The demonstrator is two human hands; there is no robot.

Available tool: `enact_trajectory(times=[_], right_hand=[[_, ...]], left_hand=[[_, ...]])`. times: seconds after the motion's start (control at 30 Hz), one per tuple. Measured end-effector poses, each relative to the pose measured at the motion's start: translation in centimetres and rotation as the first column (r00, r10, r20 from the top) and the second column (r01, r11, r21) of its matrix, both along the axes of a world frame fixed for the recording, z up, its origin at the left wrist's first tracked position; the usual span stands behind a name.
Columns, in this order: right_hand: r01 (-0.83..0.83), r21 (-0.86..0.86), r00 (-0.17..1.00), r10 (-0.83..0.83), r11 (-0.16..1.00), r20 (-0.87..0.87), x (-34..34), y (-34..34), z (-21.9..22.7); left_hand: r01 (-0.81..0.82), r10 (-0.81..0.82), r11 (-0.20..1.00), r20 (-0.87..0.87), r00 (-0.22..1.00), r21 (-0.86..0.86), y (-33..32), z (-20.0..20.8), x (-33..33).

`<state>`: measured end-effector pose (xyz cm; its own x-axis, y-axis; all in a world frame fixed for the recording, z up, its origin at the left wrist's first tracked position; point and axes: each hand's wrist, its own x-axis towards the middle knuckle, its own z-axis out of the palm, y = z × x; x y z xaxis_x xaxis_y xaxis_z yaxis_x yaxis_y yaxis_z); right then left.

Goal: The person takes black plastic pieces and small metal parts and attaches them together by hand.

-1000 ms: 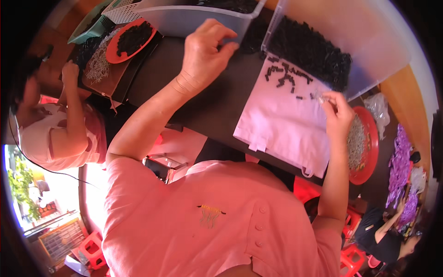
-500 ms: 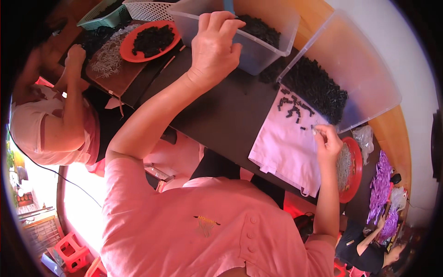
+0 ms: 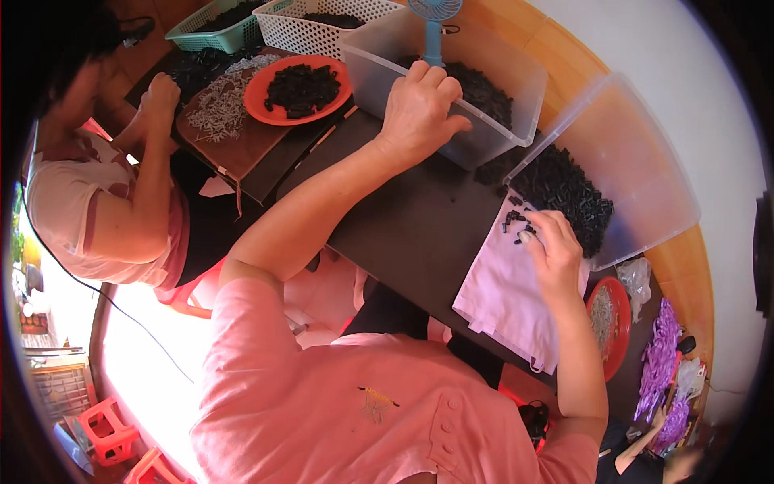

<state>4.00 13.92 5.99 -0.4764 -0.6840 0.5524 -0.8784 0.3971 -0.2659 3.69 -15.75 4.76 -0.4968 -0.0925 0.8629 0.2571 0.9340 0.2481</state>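
My left hand [image 3: 422,113] is at the near rim of a translucent tub [image 3: 516,139] that holds small black pieces [image 3: 482,90]. Its fingers bend over the rim with the thumb held apart, and I see nothing in it. Over a pink cloth [image 3: 504,298], my right hand [image 3: 558,256] reaches with thumb and forefinger apart. Loose short black pieces [image 3: 513,218] lie by its fingertips, and the hand covers part of the cloth. Just beyond, a tipped translucent tub [image 3: 645,161] has a heap of black pieces [image 3: 564,194] spilling to its mouth.
At right, a red plate [image 3: 619,331] holds thin metal pins. A small blue fan [image 3: 434,32] stands at the first tub. On the left, a co-worker [image 3: 121,202] sits near an orange plate [image 3: 334,93] of black pieces and a pile of metal pins [image 3: 222,109].
My right hand has moved from the cloth's right side to the loose black pieces, its thumb and forefinger now apart. My left hand stays by the tub rim. The whole view has shifted.
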Motion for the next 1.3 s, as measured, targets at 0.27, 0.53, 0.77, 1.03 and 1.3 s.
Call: enact_trajectory(times=[0.27,0.53,0.77,1.03,1.3], right_hand=[[0.080,0.285,0.899,0.055,0.955,-0.435,-2.2,-5.3,-0.7],[0.202,0.325,0.835,0.011,0.924,-0.550,-3.7,-7.8,-2.5],[0.215,0.315,0.772,0.037,0.924,-0.635,-4.7,-9.3,-3.3],[0.422,0.451,0.774,-0.053,0.787,-0.631,-6.2,-8.4,-3.7],[0.366,0.139,0.846,-0.266,0.920,-0.463,-7.3,-9.7,-4.6]], left_hand=[[0.045,-0.037,0.997,-0.131,0.991,0.055,-0.5,-0.6,-0.6],[0.053,-0.029,0.992,-0.204,0.978,0.113,-0.5,-0.3,-1.0],[0.038,-0.013,0.987,-0.160,0.987,0.156,0.0,0.3,-1.0],[0.052,-0.017,0.983,-0.194,0.981,0.175,-0.4,-0.2,-1.1],[0.092,-0.051,0.977,-0.205,0.977,0.193,-0.2,-0.6,-0.9]])
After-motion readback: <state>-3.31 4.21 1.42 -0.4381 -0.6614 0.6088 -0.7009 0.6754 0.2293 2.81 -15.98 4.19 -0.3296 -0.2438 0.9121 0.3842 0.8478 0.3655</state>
